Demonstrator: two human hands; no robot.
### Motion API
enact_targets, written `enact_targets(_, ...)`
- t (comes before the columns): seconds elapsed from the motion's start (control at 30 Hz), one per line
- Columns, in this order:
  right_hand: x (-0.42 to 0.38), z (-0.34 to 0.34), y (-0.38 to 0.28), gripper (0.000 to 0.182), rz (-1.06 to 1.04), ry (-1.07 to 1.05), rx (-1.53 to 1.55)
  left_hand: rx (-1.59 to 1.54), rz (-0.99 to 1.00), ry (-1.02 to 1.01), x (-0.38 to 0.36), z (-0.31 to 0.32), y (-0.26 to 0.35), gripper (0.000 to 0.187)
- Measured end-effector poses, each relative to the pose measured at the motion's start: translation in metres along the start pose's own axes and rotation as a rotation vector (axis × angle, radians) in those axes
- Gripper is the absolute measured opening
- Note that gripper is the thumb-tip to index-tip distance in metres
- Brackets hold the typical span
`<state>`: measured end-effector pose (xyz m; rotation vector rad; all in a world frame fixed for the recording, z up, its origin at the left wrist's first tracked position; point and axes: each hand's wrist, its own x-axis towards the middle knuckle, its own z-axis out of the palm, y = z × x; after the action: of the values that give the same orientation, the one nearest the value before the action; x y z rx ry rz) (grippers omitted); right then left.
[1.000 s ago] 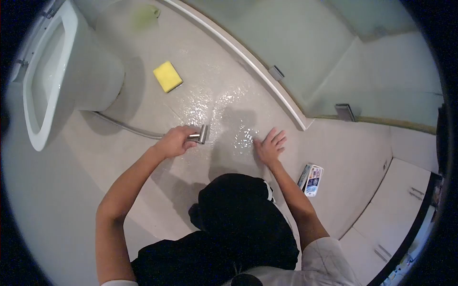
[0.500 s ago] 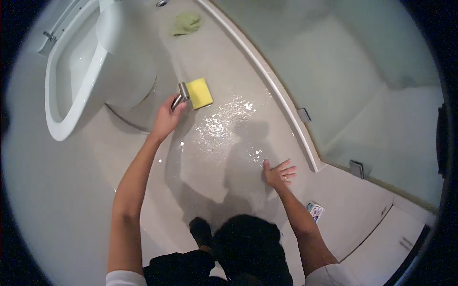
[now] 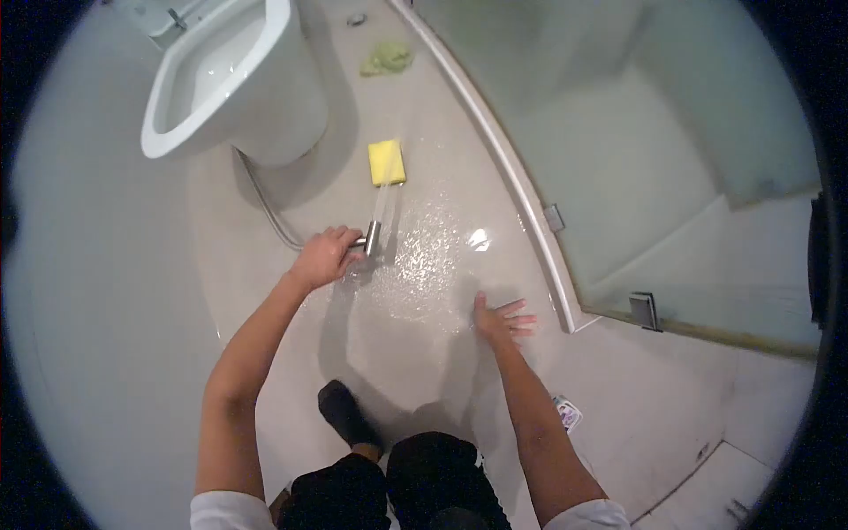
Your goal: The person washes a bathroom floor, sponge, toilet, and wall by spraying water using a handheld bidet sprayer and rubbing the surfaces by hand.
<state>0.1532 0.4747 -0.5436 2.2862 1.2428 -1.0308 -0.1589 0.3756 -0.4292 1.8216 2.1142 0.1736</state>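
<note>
My left hand (image 3: 325, 258) is wrapped round a metal spray nozzle (image 3: 373, 238), which sends a stream of water up the frame over a yellow sponge (image 3: 386, 162). The sponge lies flat on the wet floor (image 3: 415, 291). A grey hose (image 3: 269, 208) runs from the nozzle's handle toward the white basin's base. My right hand (image 3: 502, 320) is spread with its fingers apart, low over the floor, and holds nothing. Farther up lies a crumpled light green cloth (image 3: 387, 58).
A white basin (image 3: 168, 132) on a thick pedestal stands at upper left. Along the right runs a raised white sill (image 3: 503, 146) with frosted glass panels (image 3: 671, 177). A small printed pack (image 3: 567, 413) lies beside my right forearm. A drain (image 3: 356, 19) is at the top.
My left hand and the nozzle have moved down and slightly right, away from the sponge. The stream now crosses the sponge. The camera view has shifted, and my right hand remains spread.
</note>
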Motion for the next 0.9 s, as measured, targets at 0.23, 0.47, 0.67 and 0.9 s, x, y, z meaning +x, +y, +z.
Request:
enact_targets(0.23, 0.017, -0.001, 0.002, 0.119, -0.091, -0.045, 0.085, 0.032, -0.108, -0.007, -0.041, 0.007, 0.023, 0.037)
enact_targets(0.47, 0.038, -0.051, -0.035, 0.098, -0.259, -0.171, 0.078, 0.379, 0.088, -0.425, 0.000, -0.021, 0.023, 0.038)
enact_targets(0.67, 0.048, -0.041, -0.015, 0.070, -0.706, 0.237, -0.099, 0.152, 0.322, -0.231, -0.002, 0.015, 0.034, 0.036)
enact_targets(0.9, 0.057, -0.031, -0.017, 0.077, -0.842, 0.308, -0.274, 0.097, 0.288, -0.124, 0.006, 0.059, 0.045, 0.035)
